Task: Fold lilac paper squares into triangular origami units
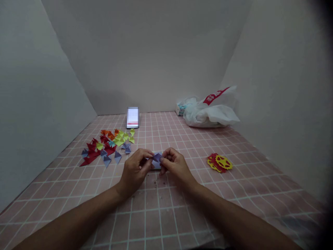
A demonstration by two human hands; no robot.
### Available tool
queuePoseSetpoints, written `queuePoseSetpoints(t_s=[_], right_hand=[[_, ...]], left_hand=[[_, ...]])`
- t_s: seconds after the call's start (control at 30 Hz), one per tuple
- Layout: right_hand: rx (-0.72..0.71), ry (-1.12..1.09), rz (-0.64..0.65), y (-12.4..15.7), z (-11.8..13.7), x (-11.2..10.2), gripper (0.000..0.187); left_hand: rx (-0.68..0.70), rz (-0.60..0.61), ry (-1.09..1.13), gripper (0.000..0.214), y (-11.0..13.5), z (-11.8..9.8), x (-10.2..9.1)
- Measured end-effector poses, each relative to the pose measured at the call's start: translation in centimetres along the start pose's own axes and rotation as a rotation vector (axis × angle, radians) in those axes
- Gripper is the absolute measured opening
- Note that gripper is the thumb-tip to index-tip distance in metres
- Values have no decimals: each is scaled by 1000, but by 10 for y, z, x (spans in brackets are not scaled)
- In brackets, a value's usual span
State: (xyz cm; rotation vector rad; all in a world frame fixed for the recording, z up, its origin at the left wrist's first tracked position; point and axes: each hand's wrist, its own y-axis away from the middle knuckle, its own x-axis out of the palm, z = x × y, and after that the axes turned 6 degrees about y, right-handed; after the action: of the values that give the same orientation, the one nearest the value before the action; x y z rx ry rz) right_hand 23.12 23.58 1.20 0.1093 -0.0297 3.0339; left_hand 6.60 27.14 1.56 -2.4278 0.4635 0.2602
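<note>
Between my two hands is a small purple piece of folded paper (157,158). My left hand (136,166) pinches its left side between thumb and fingers. On the other side my right hand (175,166) has its thumb and curled fingers closed on the paper's right edge. Just beneath it lies a flat lilac stack (156,164), partly covered by my fingers; I cannot tell whether it is loose sheets or a pad. To the left, several folded paper pieces in purple (118,157), red (91,152), yellow-green (119,139) and orange (111,134) lie in a loose heap.
A phone (133,117) with a lit, blurred screen stands upright at the back. Behind on the right are a white plastic bag (208,113) and a tissue box (180,109). Red and yellow gear-shaped cutouts (223,162) lie at the right on the pink checked cloth (145,215).
</note>
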Motion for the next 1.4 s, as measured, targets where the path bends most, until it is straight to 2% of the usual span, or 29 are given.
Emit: queuePoseSetpoints(t_s=[0.1,0.17,0.37,0.67,0.87,1.0,1.1,1.2,1.4], right_hand=[[41,-56,43,1,-2,1,19],[61,-42,59,2,-2,2,18],[89,9,73,5,1,4,16],[44,130,103,9,1,5,15],[1,221,218,14,2,8,19],[10,168,252,15,5,6,27],[34,78,207,11,8,2,33],[15,17,182,6,9,-1,31],[58,-53,266,2,5,-2,31]], left_hand=[[-250,-8,254,2,-2,2,2],[-388,-27,372,9,-4,2,2],[-562,-35,553,24,-8,0,0],[-571,-13,512,22,-11,-5,0],[-522,37,415,15,-14,-9,-2],[-526,46,440,13,-15,-9,-4],[-580,58,520,14,-15,-9,-4],[-623,86,600,18,-14,-9,-3],[-644,113,629,24,-12,-7,-2]])
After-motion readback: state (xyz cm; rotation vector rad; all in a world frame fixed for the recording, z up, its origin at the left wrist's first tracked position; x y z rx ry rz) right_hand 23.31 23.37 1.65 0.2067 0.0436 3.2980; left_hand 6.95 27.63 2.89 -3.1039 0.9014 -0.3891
